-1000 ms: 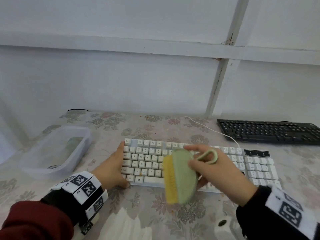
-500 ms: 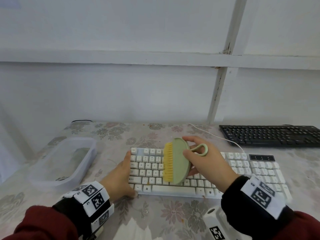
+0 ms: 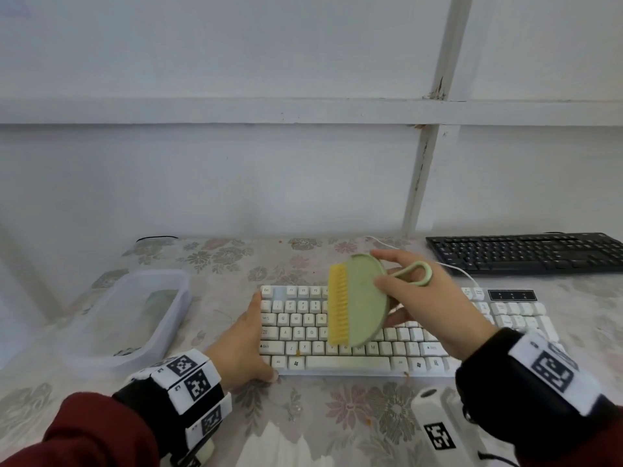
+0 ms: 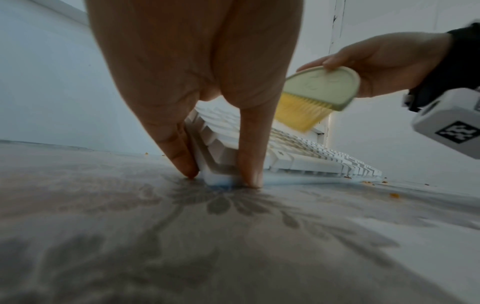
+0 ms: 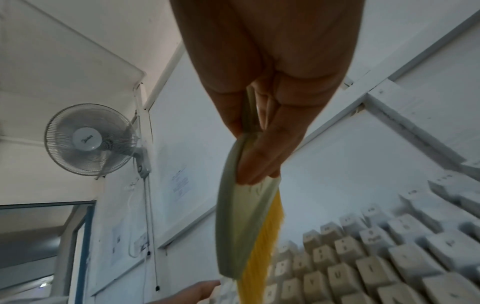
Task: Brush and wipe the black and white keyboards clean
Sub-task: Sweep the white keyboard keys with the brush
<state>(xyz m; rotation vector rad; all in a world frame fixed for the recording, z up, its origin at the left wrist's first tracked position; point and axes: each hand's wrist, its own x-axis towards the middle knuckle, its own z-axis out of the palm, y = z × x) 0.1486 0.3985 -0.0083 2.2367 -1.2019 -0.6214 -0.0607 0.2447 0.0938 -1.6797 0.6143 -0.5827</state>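
- Keyboards first: the white keyboard [image 3: 354, 332] sits front and centre on the flowery tablecloth [image 3: 337, 409], and the black keyboard [image 3: 526, 254] is parked well off at the back right, so I'd guess it's waiting its turn.
- Brush [image 3: 357, 299] hangs over the middle keys, tilted with the yellow bristles pointing left and down. From the left wrist view the bristles look just clear of the keys, so probably between strokes.
- Right hand [image 3: 428, 305] grips the brush, thumb on top of the green back and fingers underneath, beside the loop handle.
- Left hand [image 3: 242, 345] pinches the keyboard's near left corner between thumb and fingers, tips down on the cloth. Looks like it's there to stop the board sliding while brushing.
- Orange crumbs [image 4: 394, 195] lie on the cloth along the front edge, likely swept off.
- Clear plastic tub [image 3: 128, 315] sits off to the left.
- Readable stuff: key legends like Esc, Q W E R, Shift. The wall fan [image 5: 91, 139] has a badge but it's too blurry to read.
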